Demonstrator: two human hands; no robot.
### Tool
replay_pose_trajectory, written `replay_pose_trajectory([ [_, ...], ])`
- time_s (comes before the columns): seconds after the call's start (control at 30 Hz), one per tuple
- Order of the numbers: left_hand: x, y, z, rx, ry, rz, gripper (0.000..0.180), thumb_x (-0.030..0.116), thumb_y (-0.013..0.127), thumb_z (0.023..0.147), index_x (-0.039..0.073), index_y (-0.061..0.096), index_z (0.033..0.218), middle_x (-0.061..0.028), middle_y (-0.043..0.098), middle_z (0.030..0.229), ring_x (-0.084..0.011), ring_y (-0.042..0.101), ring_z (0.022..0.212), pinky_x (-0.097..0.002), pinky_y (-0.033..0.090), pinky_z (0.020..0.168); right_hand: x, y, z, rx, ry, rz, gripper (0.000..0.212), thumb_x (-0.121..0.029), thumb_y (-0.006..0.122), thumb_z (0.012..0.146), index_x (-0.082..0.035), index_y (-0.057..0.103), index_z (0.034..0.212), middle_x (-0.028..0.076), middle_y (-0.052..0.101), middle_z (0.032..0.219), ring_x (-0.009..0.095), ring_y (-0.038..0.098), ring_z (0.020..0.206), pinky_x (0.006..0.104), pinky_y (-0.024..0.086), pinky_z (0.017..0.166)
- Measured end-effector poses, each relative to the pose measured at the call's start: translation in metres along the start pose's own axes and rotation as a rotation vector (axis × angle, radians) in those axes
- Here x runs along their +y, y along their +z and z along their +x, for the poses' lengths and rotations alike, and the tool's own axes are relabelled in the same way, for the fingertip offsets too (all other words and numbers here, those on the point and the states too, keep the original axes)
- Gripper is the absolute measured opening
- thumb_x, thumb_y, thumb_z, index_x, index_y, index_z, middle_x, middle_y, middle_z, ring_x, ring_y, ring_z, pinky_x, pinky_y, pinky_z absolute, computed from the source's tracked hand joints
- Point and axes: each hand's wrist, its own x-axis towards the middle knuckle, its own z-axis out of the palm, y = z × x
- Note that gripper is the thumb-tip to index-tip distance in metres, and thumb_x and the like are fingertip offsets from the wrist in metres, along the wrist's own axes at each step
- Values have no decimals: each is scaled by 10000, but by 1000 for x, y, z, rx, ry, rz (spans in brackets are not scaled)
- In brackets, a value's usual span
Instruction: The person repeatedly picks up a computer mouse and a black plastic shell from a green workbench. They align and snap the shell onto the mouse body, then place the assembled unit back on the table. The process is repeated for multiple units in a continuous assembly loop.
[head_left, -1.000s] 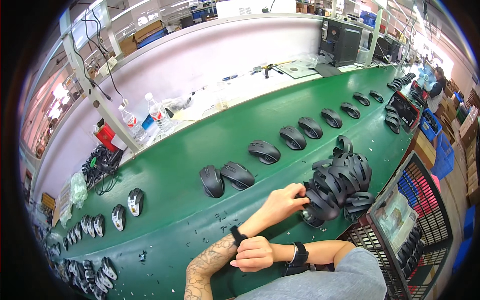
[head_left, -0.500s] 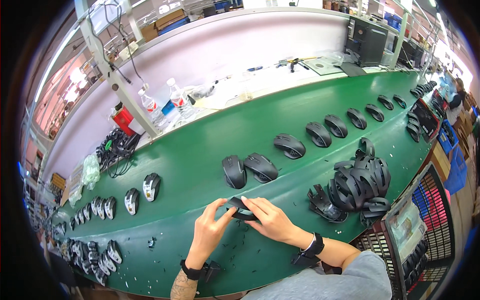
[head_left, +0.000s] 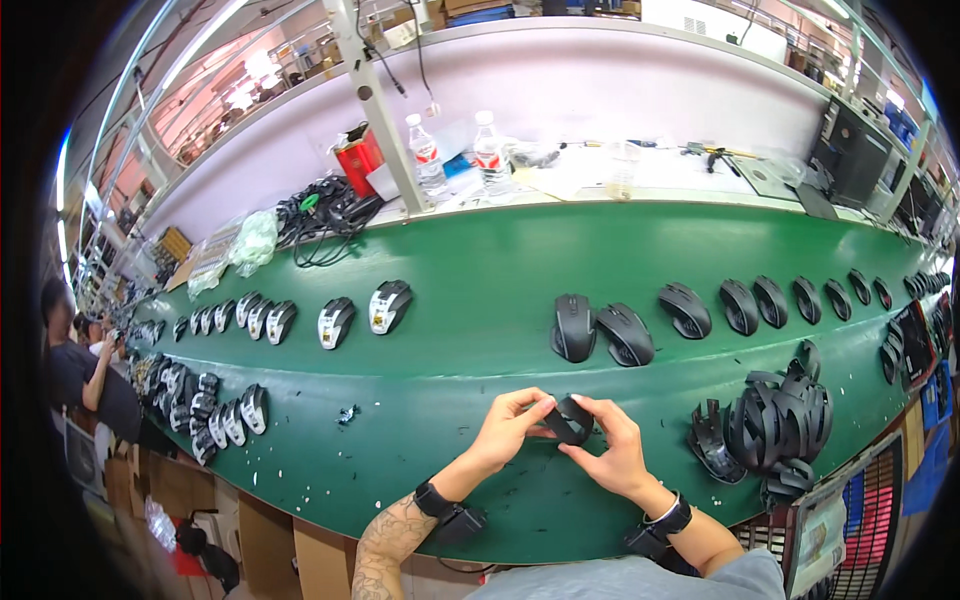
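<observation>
Over the near part of the green table (head_left: 480, 300), my left hand (head_left: 507, 428) and my right hand (head_left: 618, 455) are closed on a black mouse shell (head_left: 573, 424). Each pinches one side of this curved, hollow plastic piece. Just beyond my hands lie two black computer mice (head_left: 573, 328) side by side, the start of a row that runs off to the right. To my right is a pile of black mouse shells (head_left: 780, 420), with an opened mouse part (head_left: 714, 445) at its near left edge.
White-and-black mice (head_left: 389, 306) form a row on the left, and more are heaped (head_left: 230, 425) nearer. A black plastic crate (head_left: 850, 520) stands at the lower right. Water bottles (head_left: 491, 155) and tangled black cables (head_left: 325, 212) sit along the back. Another person (head_left: 85, 375) is at far left.
My view has swung left, so the table's contents appear farther right and the person at far left has come into view. The shell is tilted differently between my hands, still gripped by both.
</observation>
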Motion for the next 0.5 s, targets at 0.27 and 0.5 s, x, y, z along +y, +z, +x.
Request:
replay_pose_trajectory([
  [0.27, 32, -116, 68, 493, 490, 926, 435, 242, 667, 822, -18, 535, 1144, -137, 536, 1182, -267, 503, 1112, -375, 408, 957, -1, -5, 5, 81, -115, -254, 582, -31, 757, 667, -79, 559, 1212, 157, 576, 1104, 313, 566, 946, 374, 472, 822],
  [0.5, 15, -271, 103, 1192, 149, 1236, 880, 372, 764, 701, -117, 307, 1273, -283, 433, 1277, -411, 329, 1278, -435, 274, 1065, 3, 1, 2, 54, -163, -300, 455, -7, 724, 694, -99, 614, 1126, 160, 545, 1128, 330, 545, 947, 385, 467, 823],
])
